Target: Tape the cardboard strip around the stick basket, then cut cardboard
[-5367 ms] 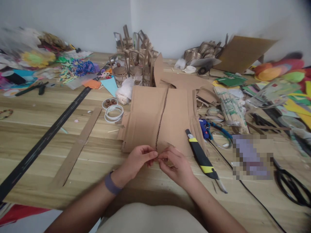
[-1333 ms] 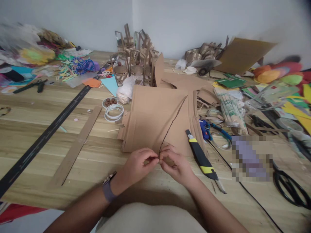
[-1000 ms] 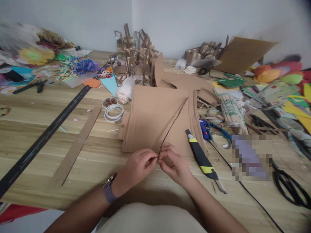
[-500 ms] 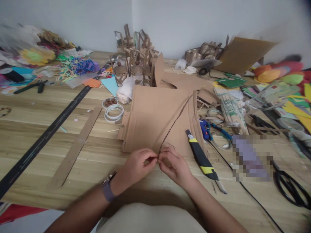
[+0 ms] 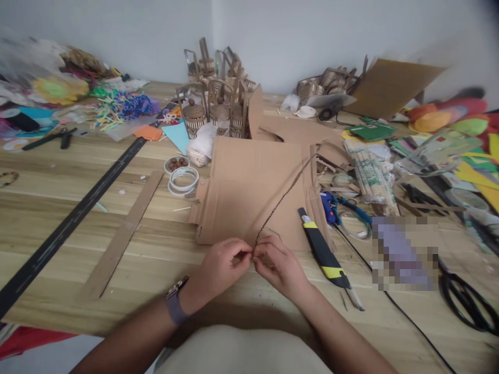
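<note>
My left hand (image 5: 230, 262) and my right hand (image 5: 278, 262) meet over the near edge of a flat cardboard sheet (image 5: 241, 192), both pinched closed at the near end of a long thin cardboard strip (image 5: 281, 199). The strip shows a dark corrugated edge and slants up to the right across the sheet, its far end near the folded flap. My fingertips cover its near end. To the right of my right hand, a black and yellow utility knife (image 5: 323, 254) lies partly on the sheet with its blade toward me.
Left lie a narrow cardboard piece (image 5: 123, 234), a long black ruler (image 5: 78, 218) and rolls of tape (image 5: 182, 182). Small slatted baskets (image 5: 195, 119) stand behind. On the right are a blue glue gun (image 5: 329, 206), bundled sticks (image 5: 370, 174), a black cord (image 5: 405, 314) and scissors (image 5: 468, 304).
The strip's far end has swung slightly to the right. Both hands stay pinched in almost the same place.
</note>
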The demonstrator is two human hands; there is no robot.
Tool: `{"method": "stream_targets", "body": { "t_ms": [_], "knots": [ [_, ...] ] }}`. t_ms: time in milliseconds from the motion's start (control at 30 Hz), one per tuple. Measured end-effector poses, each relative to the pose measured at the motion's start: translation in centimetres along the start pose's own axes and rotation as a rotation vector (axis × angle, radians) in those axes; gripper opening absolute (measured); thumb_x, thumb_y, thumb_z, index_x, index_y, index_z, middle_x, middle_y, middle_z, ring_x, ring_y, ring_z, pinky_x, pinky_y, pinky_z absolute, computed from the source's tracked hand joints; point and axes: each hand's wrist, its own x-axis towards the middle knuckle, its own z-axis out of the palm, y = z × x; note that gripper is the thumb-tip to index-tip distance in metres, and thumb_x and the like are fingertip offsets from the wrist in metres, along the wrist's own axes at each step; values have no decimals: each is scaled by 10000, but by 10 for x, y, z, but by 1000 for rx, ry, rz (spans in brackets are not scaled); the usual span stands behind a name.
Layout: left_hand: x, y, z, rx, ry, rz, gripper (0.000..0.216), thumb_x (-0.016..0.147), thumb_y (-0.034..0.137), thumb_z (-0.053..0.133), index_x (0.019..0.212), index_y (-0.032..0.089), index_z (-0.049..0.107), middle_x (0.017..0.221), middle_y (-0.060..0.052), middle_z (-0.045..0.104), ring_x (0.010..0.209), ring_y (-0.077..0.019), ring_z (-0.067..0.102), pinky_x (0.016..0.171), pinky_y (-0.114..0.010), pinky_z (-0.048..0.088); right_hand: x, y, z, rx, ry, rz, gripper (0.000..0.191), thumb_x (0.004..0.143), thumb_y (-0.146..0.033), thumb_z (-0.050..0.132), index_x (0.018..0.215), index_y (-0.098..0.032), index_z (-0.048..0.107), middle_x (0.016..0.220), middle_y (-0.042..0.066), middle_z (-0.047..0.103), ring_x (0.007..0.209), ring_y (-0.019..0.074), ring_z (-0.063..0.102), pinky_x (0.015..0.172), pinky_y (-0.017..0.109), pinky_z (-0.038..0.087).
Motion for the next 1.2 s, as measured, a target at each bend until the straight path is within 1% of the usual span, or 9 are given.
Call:
{"method": "stream_targets", "body": {
  "t_ms": [333,433,633,833,900,1067,1200],
  "knots": [
    [-4,0,4,129,57,11,137,782,77,504,751,181,588,689,1,629,640,-125,591,609,-220,436,-2,-1,4,-14,44,14,118,871,-122,539,868,-240,544,845,34,604,786,170,615,658,281,521],
    [-4,0,4,139,50,9,138,769,63,505,729,183,560,681,6,610,637,-123,573,606,-219,421,-1,-1,4,-6,45,17,124,857,-117,542,854,-240,540,851,34,606,793,170,613,655,276,513],
    [-1,3,2,42,16,14,138,762,63,482,727,187,533,698,9,585,644,-115,542,604,-209,404,0,-1,3,85,25,90,129,802,-109,562,801,-236,540,791,16,597,746,169,593,632,279,489],
    [0,0,1,-119,-44,-31,111,783,97,480,739,187,526,715,12,562,656,-113,521,597,-207,395,2,-2,-2,202,-8,141,134,776,-99,556,766,-231,534,757,3,582,731,159,584,640,281,480],
    [0,1,1,-140,-40,-17,111,796,99,476,752,189,523,739,6,559,686,-120,528,621,-215,409,4,-3,-4,233,-17,151,132,783,-104,547,757,-231,526,755,4,591,725,157,587,646,284,482],
    [1,5,-3,-167,26,84,119,818,91,473,774,188,525,835,-25,575,799,-136,565,721,-237,454,6,-4,-9,256,-15,174,122,815,-135,536,746,-230,505,749,9,590,727,161,578,662,294,473],
    [3,7,-8,-174,-2,93,106,817,111,475,769,193,524,834,-29,579,802,-143,571,741,-253,467,5,-4,-9,305,-38,164,122,840,-146,522,756,-232,496,755,11,585,728,165,571,664,297,471]
  ]
}}
